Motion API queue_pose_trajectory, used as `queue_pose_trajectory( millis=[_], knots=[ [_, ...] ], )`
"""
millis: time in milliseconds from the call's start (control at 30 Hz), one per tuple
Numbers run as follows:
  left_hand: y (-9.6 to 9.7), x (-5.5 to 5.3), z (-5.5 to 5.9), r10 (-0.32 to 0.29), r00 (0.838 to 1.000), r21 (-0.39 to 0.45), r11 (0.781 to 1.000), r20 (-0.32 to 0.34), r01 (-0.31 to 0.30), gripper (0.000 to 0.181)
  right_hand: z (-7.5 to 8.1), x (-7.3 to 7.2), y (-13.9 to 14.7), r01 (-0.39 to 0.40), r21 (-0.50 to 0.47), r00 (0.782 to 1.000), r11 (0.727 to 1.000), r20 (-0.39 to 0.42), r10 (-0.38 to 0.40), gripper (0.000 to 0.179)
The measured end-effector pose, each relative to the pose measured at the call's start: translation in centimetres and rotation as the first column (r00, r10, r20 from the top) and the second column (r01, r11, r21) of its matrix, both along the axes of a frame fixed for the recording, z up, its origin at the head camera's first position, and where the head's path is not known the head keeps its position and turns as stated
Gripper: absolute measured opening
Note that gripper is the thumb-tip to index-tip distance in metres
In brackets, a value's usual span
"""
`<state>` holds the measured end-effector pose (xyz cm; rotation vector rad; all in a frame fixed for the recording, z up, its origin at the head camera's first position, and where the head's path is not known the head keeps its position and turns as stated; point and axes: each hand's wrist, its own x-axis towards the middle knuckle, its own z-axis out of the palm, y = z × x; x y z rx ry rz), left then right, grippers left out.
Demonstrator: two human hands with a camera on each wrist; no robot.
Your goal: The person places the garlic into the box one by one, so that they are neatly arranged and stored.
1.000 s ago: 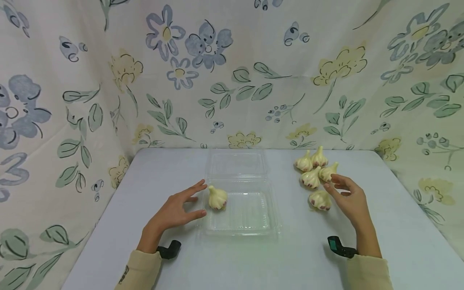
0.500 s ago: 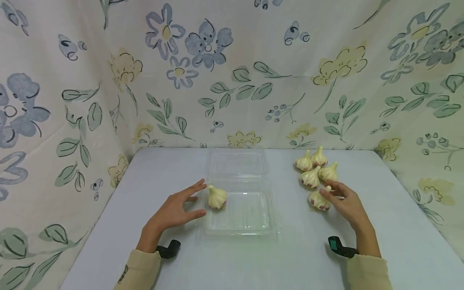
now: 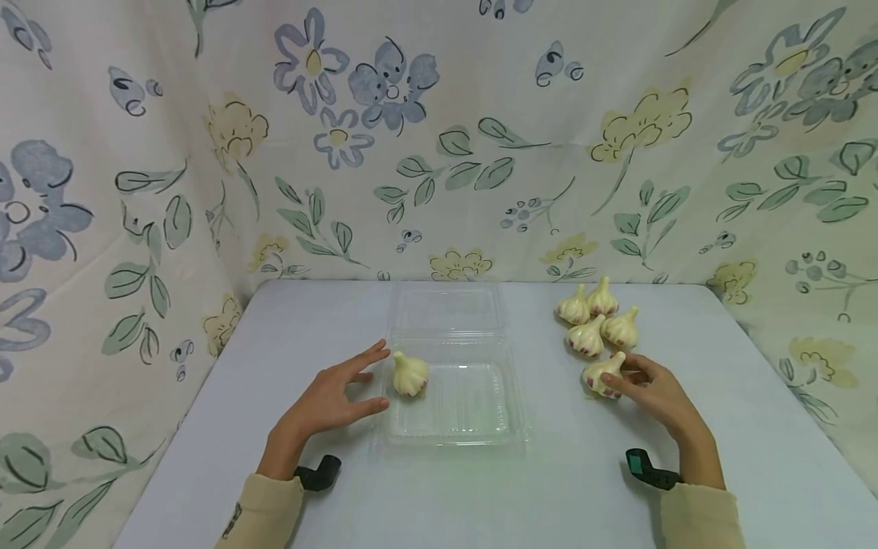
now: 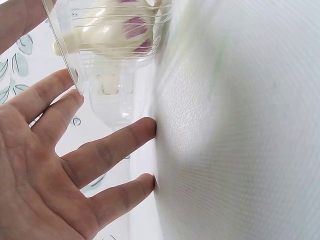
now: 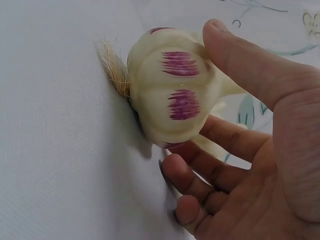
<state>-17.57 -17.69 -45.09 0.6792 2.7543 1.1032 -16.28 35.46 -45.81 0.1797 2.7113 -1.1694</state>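
My right hand (image 3: pixel 655 393) grips a garlic bulb (image 3: pixel 601 377) at the right of the table, thumb on one side and curled fingers on the other. The right wrist view shows this garlic bulb (image 5: pixel 167 87) up close, cream with purple streaks and a tuft of dry roots. My left hand (image 3: pixel 336 393) has its fingers spread at the left edge of a clear plastic clamshell box (image 3: pixel 453 441). Inside the box, at its left, lies another garlic bulb (image 3: pixel 410 375). In the left wrist view, fingertips (image 4: pixel 75 97) meet the box's rim, while two lower fingers reach the tablecloth.
Several more garlic bulbs (image 3: pixel 585 337) sit clustered at the back right, just beyond my right hand. The box's lid (image 3: pixel 449 309) lies folded back toward the far edge of the white table (image 3: pixel 329 313). A floral curtain (image 3: pixel 439 191) hangs behind and at both sides.
My right hand has come down and toward me from beside the back cluster to the nearest garlic bulb, and its thumb and fingers have closed round it. The left hand stays put.
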Motion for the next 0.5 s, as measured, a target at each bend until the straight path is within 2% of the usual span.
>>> queue_pose_trajectory(
  millis=[300,500],
  knots=[
    [-0.01,-0.05,-0.06,-0.002,1.0,-0.001,1.0,-0.016,0.002,0.078,-0.25,-0.05,-0.12,-0.016,0.022,1.0,1.0,-0.004,0.017,0.08],
    [-0.02,-0.08,-0.13,-0.004,1.0,-0.013,1.0,-0.017,0.004,0.078,-0.3,-0.04,-0.31,-0.034,0.018,0.999,0.999,-0.04,0.035,0.076]
  ],
)
